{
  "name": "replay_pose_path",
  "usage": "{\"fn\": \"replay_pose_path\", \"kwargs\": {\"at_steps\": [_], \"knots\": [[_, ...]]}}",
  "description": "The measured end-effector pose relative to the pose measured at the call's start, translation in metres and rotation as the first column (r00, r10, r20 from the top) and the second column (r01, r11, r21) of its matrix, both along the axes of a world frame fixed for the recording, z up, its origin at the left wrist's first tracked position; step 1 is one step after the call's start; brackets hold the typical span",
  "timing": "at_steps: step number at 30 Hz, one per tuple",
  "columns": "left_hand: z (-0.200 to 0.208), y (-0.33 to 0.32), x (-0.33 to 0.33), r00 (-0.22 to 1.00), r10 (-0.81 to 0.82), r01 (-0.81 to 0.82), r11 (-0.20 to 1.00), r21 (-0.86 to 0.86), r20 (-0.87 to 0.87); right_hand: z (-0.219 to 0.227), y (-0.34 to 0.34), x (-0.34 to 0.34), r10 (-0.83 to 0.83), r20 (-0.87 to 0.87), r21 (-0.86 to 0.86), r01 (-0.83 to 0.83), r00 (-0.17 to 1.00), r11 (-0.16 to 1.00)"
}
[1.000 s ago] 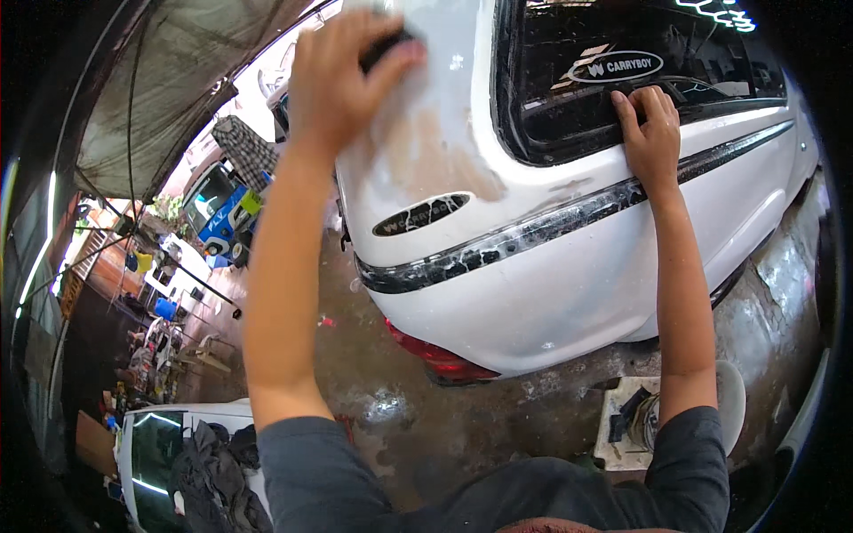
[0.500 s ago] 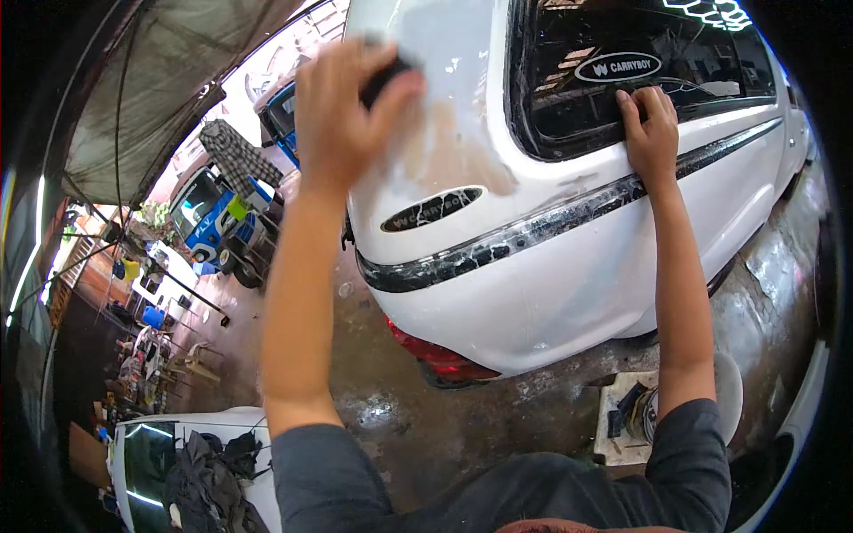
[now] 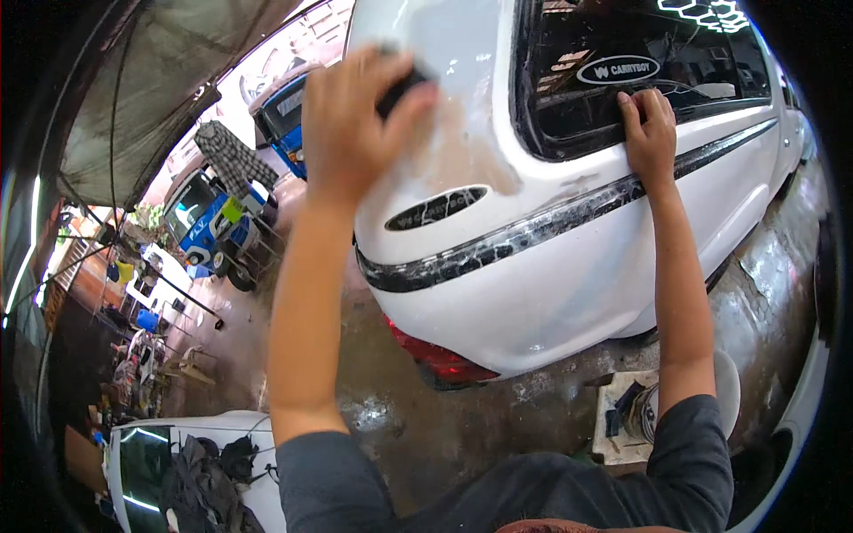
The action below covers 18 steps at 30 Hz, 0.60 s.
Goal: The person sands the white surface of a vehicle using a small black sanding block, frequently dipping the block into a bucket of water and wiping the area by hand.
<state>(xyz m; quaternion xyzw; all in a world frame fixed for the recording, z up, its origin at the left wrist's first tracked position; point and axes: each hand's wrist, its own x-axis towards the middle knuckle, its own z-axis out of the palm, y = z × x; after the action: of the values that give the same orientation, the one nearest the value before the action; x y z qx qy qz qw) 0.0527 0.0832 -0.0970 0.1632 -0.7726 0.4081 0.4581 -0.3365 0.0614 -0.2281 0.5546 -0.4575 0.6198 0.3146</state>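
My left hand [image 3: 355, 124], slightly blurred, is closed on a dark block [image 3: 402, 91], which looks like a sanding block. It is at the rear corner of a white vehicle canopy [image 3: 498, 293], beside a patch of grey and tan filler [image 3: 462, 147]. The hand hides much of the block and where it meets the panel. On the right, my right hand [image 3: 651, 133] grips the lower edge of the dark side window [image 3: 577, 115] with bent fingers. Below the hands run an oval dark badge [image 3: 435, 209] and a worn black stripe [image 3: 471, 259].
A red tail light [image 3: 435, 355] sits low on the vehicle. A pale stool [image 3: 609, 444] with a can [image 3: 641, 413] stands by my right elbow. Dark cloth [image 3: 209, 480] lies on a white car at lower left. Blue vehicles [image 3: 209, 222] stand farther back on the wet floor.
My left hand has shifted a little right and down with the dark block. The right hand stays at the window edge. The whole view has moved slightly.
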Motion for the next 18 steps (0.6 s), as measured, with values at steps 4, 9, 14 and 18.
{"fn": "replay_pose_path", "kwargs": {"at_steps": [4,9,14,18], "knots": [[-0.05,0.024,0.02,0.999,-0.035,0.028,0.988,0.152,0.042,0.004,0.007,0.001,-0.058,0.004,-0.012,0.058,0.998,0.998],[0.081,-0.016,-0.044,0.987,0.018,-0.016,1.0,-0.011,0.163,0.005,0.003,0.015,-0.023,0.006,-0.041,0.023,1.0,0.999],[0.116,-0.027,-0.088,0.999,-0.038,0.034,0.975,0.221,0.013,-0.001,-0.001,0.002,0.02,-0.013,-0.042,-0.021,1.0,0.999],[0.003,0.009,-0.024,0.988,0.075,-0.073,0.997,-0.018,0.136,0.002,0.003,-0.003,0.03,-0.002,-0.059,-0.03,1.0,0.998]]}}
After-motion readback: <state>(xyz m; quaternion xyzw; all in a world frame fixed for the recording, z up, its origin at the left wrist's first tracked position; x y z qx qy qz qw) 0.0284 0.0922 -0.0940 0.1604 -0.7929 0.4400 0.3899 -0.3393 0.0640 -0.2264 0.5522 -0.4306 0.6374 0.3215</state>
